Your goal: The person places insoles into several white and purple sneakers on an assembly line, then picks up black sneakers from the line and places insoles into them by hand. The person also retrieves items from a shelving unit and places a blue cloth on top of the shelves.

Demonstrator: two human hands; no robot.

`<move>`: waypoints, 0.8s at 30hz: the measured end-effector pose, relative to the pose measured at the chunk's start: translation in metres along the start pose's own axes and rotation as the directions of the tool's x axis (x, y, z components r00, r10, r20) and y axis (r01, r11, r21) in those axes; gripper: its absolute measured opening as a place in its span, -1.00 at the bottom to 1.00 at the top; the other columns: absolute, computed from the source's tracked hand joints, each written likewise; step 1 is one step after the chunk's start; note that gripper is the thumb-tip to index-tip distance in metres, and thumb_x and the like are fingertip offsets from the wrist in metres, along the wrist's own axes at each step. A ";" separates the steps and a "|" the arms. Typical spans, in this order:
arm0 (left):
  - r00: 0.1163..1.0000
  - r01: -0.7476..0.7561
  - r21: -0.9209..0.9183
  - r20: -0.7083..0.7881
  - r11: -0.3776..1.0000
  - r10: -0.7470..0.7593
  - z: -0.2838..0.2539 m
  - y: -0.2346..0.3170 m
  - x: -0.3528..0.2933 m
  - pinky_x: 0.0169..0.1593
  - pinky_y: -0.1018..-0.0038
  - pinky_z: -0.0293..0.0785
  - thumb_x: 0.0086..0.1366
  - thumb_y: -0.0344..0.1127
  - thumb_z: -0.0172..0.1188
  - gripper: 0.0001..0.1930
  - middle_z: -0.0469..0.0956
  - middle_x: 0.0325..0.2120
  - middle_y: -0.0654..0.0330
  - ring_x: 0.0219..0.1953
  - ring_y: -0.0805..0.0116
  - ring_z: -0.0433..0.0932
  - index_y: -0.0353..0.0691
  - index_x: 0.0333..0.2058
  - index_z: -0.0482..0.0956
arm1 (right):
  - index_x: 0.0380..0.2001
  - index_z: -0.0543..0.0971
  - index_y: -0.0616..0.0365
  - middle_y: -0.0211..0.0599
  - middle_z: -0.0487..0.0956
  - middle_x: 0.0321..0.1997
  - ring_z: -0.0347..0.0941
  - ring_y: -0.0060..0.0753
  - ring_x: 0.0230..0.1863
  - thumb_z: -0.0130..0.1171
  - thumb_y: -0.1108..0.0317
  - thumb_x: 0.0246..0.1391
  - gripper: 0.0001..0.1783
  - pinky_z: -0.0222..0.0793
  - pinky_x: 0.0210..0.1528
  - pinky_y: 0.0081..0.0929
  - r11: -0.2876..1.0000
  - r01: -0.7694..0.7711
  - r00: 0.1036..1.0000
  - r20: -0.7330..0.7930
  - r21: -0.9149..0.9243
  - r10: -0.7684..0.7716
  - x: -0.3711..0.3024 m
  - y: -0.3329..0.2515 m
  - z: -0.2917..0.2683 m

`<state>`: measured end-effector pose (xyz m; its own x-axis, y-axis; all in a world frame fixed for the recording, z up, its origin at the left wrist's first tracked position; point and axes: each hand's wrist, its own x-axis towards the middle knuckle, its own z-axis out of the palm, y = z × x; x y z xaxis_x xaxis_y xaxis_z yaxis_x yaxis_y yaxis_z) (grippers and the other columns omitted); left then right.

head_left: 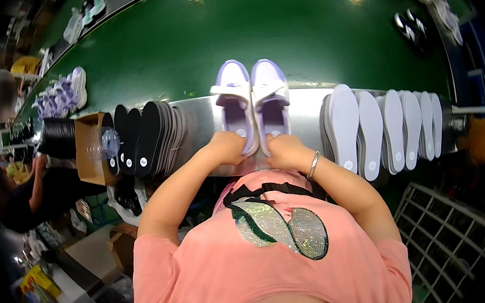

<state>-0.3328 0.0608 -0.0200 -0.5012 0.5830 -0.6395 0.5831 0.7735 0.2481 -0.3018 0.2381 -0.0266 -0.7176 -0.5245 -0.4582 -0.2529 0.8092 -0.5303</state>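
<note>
A pair of white and lavender sneakers lies side by side before me, toes pointing away and tongues pulled forward. My left hand (pixel 229 148) is closed at the heel of the left sneaker (pixel 233 76), with its fingers partly hidden at the shoe opening. At the right sneaker (pixel 268 75), my right hand (pixel 285 151) grips the heel edge in the same way, thumb side toward the opening. Round pale marks show on the insoles inside both shoes. A silver bangle circles my right wrist.
Black insoles (pixel 149 136) stand in stacks to the left beside a cardboard box (pixel 88 148). Pale insoles (pixel 344 123) line the metal ledge on the right. A green conveyor belt (pixel 166 39) runs beyond, with black shoes (pixel 411 28) far right. A wire rack (pixel 441 241) stands lower right.
</note>
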 end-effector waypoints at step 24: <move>0.782 0.047 -0.630 -0.460 0.775 -0.421 0.000 0.000 0.019 -0.36 0.30 0.40 -0.07 -0.09 0.09 -0.56 0.48 -0.53 -0.07 -0.45 0.06 0.49 -0.44 -0.42 0.38 | -0.43 0.36 0.35 0.12 0.44 -0.54 0.37 0.11 -0.48 -0.08 0.22 -0.14 -0.66 0.29 -0.44 -0.15 0.996 -0.035 0.999 -0.045 -0.078 0.032 0.022 -0.027 0.004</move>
<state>-0.3427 0.0722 -0.0320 -0.9314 0.2445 -0.2695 0.0260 0.7836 0.6208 -0.3086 0.2035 -0.0254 -0.7535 -0.4863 -0.4424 -0.2774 0.8453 -0.4567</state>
